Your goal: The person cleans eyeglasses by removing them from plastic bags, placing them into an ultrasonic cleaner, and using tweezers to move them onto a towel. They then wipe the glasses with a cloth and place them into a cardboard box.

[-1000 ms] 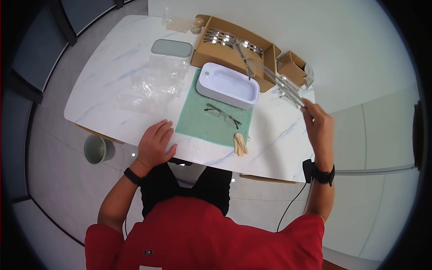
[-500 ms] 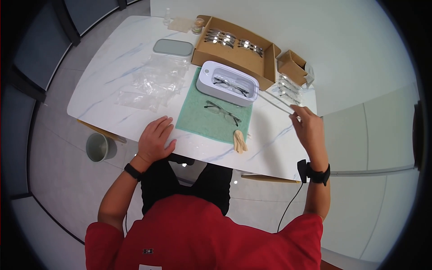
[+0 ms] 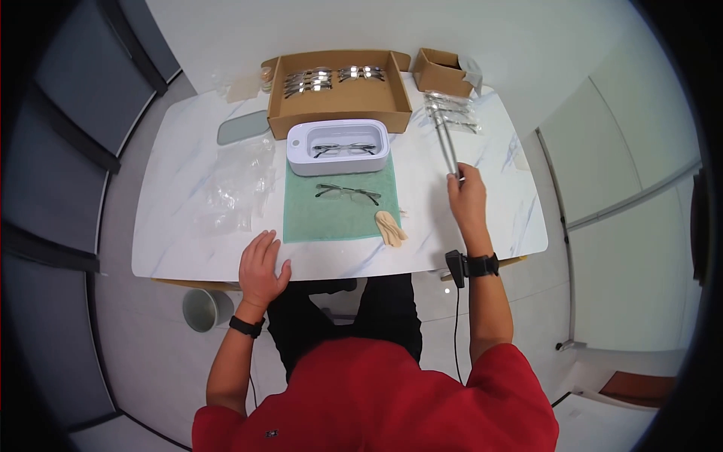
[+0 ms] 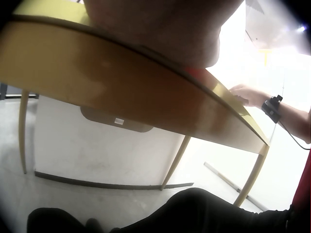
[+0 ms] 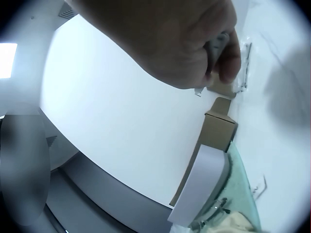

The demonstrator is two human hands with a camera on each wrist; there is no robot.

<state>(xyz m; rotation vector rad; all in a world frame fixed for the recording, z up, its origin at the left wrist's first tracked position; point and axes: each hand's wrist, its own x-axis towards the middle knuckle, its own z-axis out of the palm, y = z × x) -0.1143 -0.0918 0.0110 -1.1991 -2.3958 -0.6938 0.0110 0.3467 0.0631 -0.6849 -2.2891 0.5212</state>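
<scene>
My right hand (image 3: 468, 197) grips a pair of long metal tweezers (image 3: 446, 145) near its rear end. Its far tips overlap the glasses in clear plastic bags (image 3: 455, 114) at the right back. My left hand (image 3: 261, 269) lies with straight fingers on the table's front edge and holds nothing. A pair of glasses (image 3: 344, 149) lies in the basin of the white ultrasonic cleaner (image 3: 331, 163). Another pair of glasses (image 3: 348, 193) lies unfolded on the green towel (image 3: 331, 222) in front of it. Beside that pair is a crumpled beige cloth (image 3: 390, 228).
Behind the cleaner stands an open cardboard box (image 3: 354, 102) with several glasses in rows. A smaller cardboard box (image 3: 443, 73) is at the back right. To the left lie a grey lid (image 3: 242, 127) and loose plastic bags (image 3: 237, 184). A bin (image 3: 202, 311) stands on the floor.
The tweezers carried a pair of glasses over the cleaner and let them go in its basin. My right hand then swung the tweezers towards the bagged glasses. The head view turned; the left hand stayed.
</scene>
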